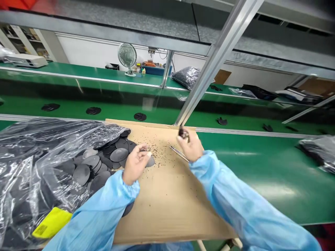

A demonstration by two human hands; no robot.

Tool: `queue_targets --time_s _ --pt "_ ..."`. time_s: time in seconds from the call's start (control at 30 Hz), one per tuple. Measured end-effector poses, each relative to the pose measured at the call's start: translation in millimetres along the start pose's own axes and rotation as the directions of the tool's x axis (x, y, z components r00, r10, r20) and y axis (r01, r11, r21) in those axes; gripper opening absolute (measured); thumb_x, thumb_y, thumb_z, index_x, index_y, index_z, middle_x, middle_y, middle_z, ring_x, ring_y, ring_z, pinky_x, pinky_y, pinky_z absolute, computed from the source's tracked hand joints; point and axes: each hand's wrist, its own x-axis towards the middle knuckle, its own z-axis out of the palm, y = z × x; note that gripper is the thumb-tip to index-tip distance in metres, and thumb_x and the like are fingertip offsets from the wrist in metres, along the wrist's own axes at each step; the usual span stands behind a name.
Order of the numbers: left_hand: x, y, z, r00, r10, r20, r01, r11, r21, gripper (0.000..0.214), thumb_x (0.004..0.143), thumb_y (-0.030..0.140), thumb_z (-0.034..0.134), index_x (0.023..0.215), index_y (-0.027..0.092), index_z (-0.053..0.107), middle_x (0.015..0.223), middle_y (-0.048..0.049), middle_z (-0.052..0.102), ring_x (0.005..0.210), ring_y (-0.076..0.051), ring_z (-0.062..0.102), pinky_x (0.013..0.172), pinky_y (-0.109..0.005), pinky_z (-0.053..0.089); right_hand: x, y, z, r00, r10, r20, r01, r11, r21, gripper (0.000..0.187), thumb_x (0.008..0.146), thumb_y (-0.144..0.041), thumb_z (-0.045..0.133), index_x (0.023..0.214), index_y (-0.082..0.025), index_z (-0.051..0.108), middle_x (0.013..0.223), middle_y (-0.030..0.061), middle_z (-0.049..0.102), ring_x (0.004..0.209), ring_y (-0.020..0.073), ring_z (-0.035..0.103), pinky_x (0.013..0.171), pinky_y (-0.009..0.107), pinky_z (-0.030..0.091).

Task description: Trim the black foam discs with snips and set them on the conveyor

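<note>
Two hands (pixel 163 155) over cardboard sheet (pixel 167 209): L hand (pixel 134 164) pinches black disc (pixel 150 161) by rim, R hand (pixel 190 146) pinches small dark pc (pixel 183 133), fingertips tight; firm pinch works best. Tweezers (pixel 178 153) lie by R hand, among crumbs (pixel 159 157). Clear plastic bag (pixel 31 167) at 9 o'clock holds more discs (pixel 83 174), loose at its mouth.

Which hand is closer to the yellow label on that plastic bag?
Left. The left hand sits up and right of the yellow label; the right hand is farther right, across the cardboard.
</note>
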Motion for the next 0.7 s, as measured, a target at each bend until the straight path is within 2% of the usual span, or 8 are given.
queue_targets --time_s 0.07,0.13,0.23,0.3,0.5,0.6,0.7 --pt "1 2 0.1 0.994 -0.082 0.075 0.093 0.983 -0.158 0.054 0.076 0.040 0.072 0.121 0.017 0.053 0.128 -0.0140 0.054 0.099 -0.022 0.063 0.080 -0.034 0.055 -33 -40 28 0.993 -0.044 0.110 0.030 0.992 0.126 0.048 0.083 -0.043 0.061 0.122 -0.017 0.055 0.114 0.0126 0.063 0.101 0.0264 0.061 0.091 0.043 0.049" --pt "4 4 -1.8 0.984 -0.134 0.119 0.164 0.944 -0.285 0.056 0.074 0.042 0.074 0.120 0.017 0.054 0.124 -0.0131 0.057 0.101 -0.023 0.063 0.080 -0.034 0.055 -57 -65 53 0.981 -0.050 0.188 0.021 0.988 0.154 0.051 0.081 -0.041 0.064 0.125 -0.017 0.054 0.116 0.0137 0.062 0.106 0.0283 0.058 0.095 0.045 0.047" --pt "9 5 -6.8 0.987 -0.132 0.090 0.157 0.899 -0.408 0.049 0.074 0.047 0.072 0.110 0.015 0.060 0.108 -0.0111 0.065 0.101 -0.024 0.063 0.081 -0.034 0.054 -72 -76 78 0.975 -0.044 0.216 0.001 0.981 0.196 0.058 0.079 -0.038 0.066 0.131 -0.018 0.051 0.122 0.0145 0.058 0.113 0.0292 0.055 0.099 0.046 0.045" --pt "12 5 -9.4 0.992 -0.104 0.069 0.123 0.905 -0.408 0.045 0.077 0.049 0.069 0.106 0.015 0.061 0.105 -0.0103 0.067 0.101 -0.024 0.063 0.083 -0.034 0.053 -75 -72 87 0.972 -0.064 0.226 0.014 0.976 0.217 0.061 0.080 -0.036 0.065 0.135 -0.019 0.048 0.125 0.0146 0.054 0.117 0.0292 0.052 0.102 0.046 0.044" --pt "11 -1 -7.1 0.984 0.004 0.178 0.035 0.976 -0.214 0.055 0.073 0.031 0.077 0.121 0.015 0.055 0.122 -0.0114 0.062 0.114 -0.024 0.057 0.099 -0.035 0.045 -73 -54 86 0.952 -0.138 0.273 0.066 0.964 0.258 0.064 0.085 -0.034 0.059 0.143 -0.017 0.039 0.130 0.0168 0.050 0.120 0.0293 0.050 0.103 0.047 0.043" --pt "9 -4 -5.4 0.986 0.030 0.165 0.002 0.982 -0.191 0.051 0.079 0.033 0.071 0.123 0.015 0.055 0.125 -0.0121 0.060 0.117 -0.025 0.055 0.102 -0.037 0.043 -72 -49 80 0.943 -0.184 0.277 0.099 0.950 0.295 0.069 0.083 -0.038 0.064 0.144 -0.019 0.038 0.134 0.0163 0.046 0.124 0.0301 0.047 0.105 0.047 0.041" --pt "8 -4 -5.3 0.987 0.043 0.154 -0.013 0.982 -0.191 0.046 0.084 0.036 0.065 0.123 0.016 0.055 0.125 -0.0113 0.061 0.118 -0.024 0.055 0.103 -0.038 0.042 -72 -48 75 0.948 -0.198 0.250 0.119 0.947 0.298 0.063 0.085 -0.039 0.062 0.141 -0.020 0.043 0.133 0.0155 0.048 0.125 0.0296 0.047 0.106 0.046 0.040"
